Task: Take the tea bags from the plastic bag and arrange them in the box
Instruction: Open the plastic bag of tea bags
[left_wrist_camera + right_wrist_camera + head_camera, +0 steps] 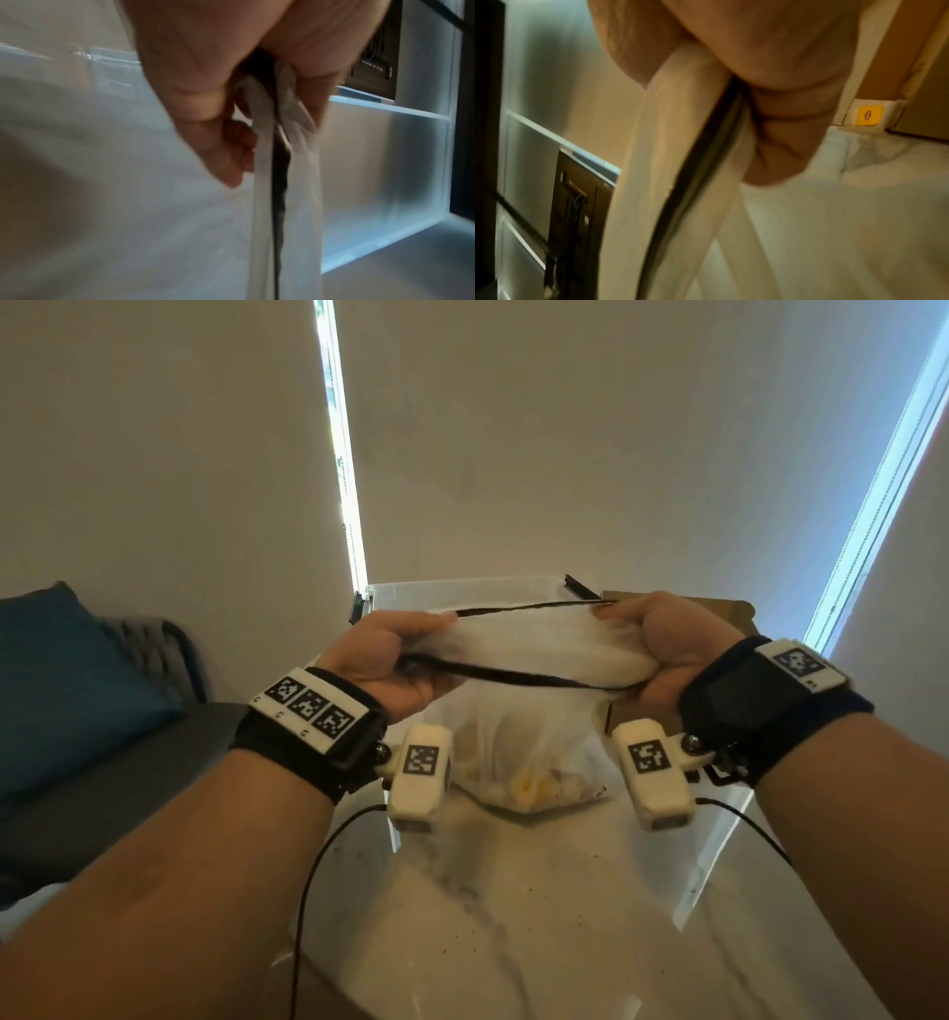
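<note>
A clear plastic bag (524,742) with a black zip strip (513,677) hangs between my hands above the table. Several yellow and white tea bags (534,785) lie at its bottom. My left hand (405,649) grips the left end of the bag's mouth and my right hand (652,639) grips the right end, with the two strips spread apart. The wrist views show the left hand (231,125) and the right hand (770,113) curled round bunched plastic (675,142). A brown cardboard box (719,613) stands behind the right hand, mostly hidden.
A clear plastic container (462,590) stands at the back of the pale table (513,891). A blue cushion (61,670) lies on a grey sofa at the left. A white packet with a yellow label (870,117) sits by the cardboard box (885,60).
</note>
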